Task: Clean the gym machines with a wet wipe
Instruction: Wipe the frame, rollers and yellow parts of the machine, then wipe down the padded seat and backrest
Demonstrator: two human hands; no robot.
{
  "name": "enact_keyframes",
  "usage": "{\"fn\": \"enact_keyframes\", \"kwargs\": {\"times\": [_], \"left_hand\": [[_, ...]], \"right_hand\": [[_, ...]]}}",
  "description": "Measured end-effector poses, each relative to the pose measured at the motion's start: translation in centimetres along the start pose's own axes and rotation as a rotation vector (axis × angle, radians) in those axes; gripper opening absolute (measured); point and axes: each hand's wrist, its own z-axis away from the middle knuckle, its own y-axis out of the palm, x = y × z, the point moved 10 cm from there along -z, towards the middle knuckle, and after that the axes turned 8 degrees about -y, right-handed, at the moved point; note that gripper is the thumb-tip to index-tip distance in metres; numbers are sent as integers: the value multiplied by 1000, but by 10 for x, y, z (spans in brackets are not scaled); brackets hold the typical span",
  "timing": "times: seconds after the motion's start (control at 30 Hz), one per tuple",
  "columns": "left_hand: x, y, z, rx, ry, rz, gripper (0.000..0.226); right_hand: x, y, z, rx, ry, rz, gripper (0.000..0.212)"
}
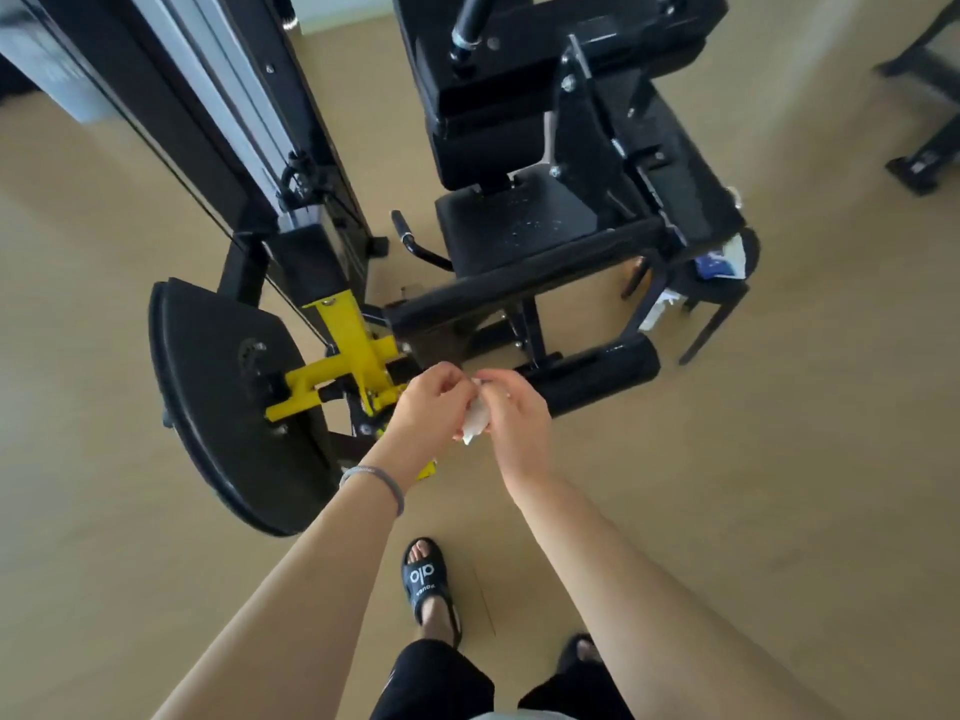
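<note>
head view: left hand [434, 402] and right hand [514, 415] both pinching a crumpled wet wipe [475, 423], mostly hidden between them

The one clearly legible mark is the white brand lettering "alo" on the strap of the black slide sandal [427, 579], which sits on the floor below the two grips and nearer the person. Seen from the head camera it reads upside down. A smaller line of white letters runs just under it on the same strap, too small to make out. A blue-and-white packet [719, 262] far up and to the right of the grips carries print that cannot be read.
</note>
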Motion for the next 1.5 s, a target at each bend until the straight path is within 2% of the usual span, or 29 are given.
{"fn": "enact_keyframes", "kwargs": {"times": [0.13,0.3,0.5,0.63,0.73,0.83,1.07,1.13,1.3,1.4,1.5], "left_hand": [[-34,80,38,62,47,-8,16],[-85,156,70,68,129,-63,8],[-143,214,72,61,202,-156,27],[-173,254,40,95,172,-181,22],[-194,288,14,171,107,-96,17],[-215,319,-6,229,29,-18,16],[-267,366,-39,258,-83,170,22],[-286,374,-54,230,-83,213,33],[-328,387,-82,122,-94,245,41],[-350,398,-94,16,-74,293,34],[-354,414,-106,-16,-168,479,19]], "right_hand": [[12,-96,9,-99,-35,-36,18],[21,-186,3,-177,82,-234,21],[44,-252,-28,-216,73,-257,21],[57,-296,-63,-232,52,-185,16],[62,-330,-96,-274,62,-56,20],[73,-360,-126,-295,61,20,15],[102,-408,-187,-204,51,53,13],[108,-417,-214,-181,57,60,12],[116,-434,-284,-46,85,31,18],[121,-444,-326,70,120,37,18],[128,-453,-357,142,130,74,15]]}}
